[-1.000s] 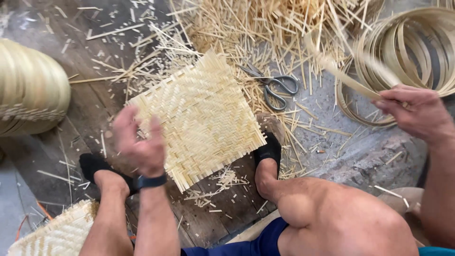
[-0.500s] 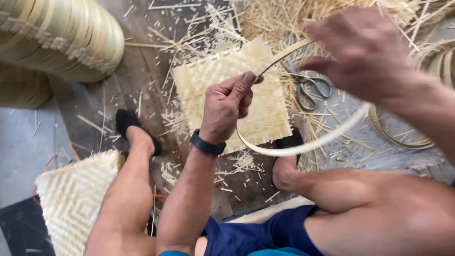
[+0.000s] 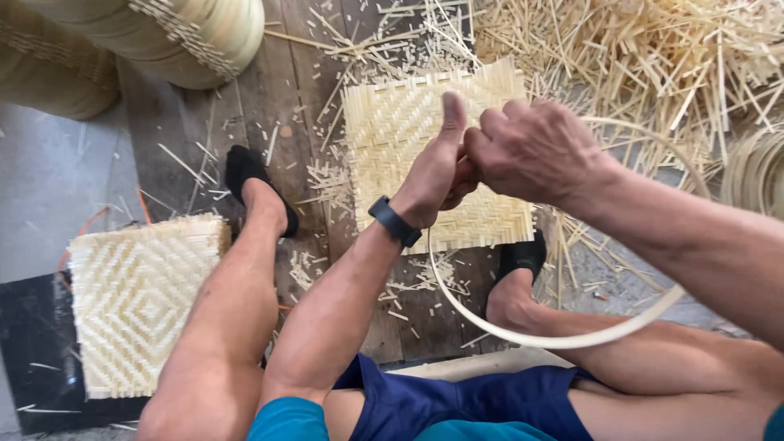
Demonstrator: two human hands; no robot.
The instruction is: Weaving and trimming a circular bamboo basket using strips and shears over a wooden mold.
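Note:
My left hand [image 3: 437, 167] and my right hand [image 3: 535, 151] meet above a square woven bamboo mat [image 3: 392, 131] that lies on the wooden floor. Both grip the ends of a thin bamboo strip [image 3: 563, 336], which is bent into a hoop that curves down over my right leg and back up on the right. My left thumb points up. A dark band sits on my left wrist. The joint of the strip is hidden between my fingers.
A second woven mat [image 3: 139, 302] lies left of my left leg. Stacked bamboo hoops [image 3: 188, 37] stand at the top left, more coils [image 3: 755, 171] at the right edge. Loose bamboo splints [image 3: 653, 57] pile up at the top right. My feet wear black shoes.
My right hand brought the strip in from the right and now joins my left hand. The strip has closed into a hoop. The scissors seen earlier are out of sight.

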